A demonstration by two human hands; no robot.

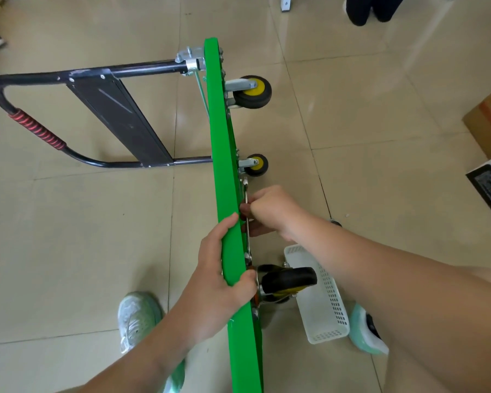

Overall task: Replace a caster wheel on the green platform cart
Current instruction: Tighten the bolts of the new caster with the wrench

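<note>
At the far left we see the black tube handle (77, 73) reaching out low over the tiled floor (68, 251). It has a red ribbed sleeve (37, 129) on its bend and a dark panel (119, 120) across it. Right of it the green platform cart (219, 154) stands on its long edge, underside facing right.

Our left grip (219, 282) clasps the deck's upper edge close to us, with digits curled onto both faces. Just right of that grip, almost touching it, sits the caster wheel (288, 280) nearest us. It has a black tyre and a yellow hub, and its metal mount is against the underside.

Beyond it a silver wrench (246, 194) runs along the underside. Our right grip (270, 211) is closed in a fist around the shank, farther from us than the near caster wheel and apart from it. The wrench's near end seems to reach the caster's mounting plate, though we cannot tell whether it sits on a bolt.

Two more wheels stick out to the right farther along. The middle caster (257, 165) is just beyond the wrench's far end, and the far caster (251, 92) is near the handle hinge.

On the floor below the near caster wheel lies a white perforated basket (323, 302). Pale shoes (138, 316) stand either side of the cart. Cardboard boxes (488, 129) sit at the right edge.
</note>
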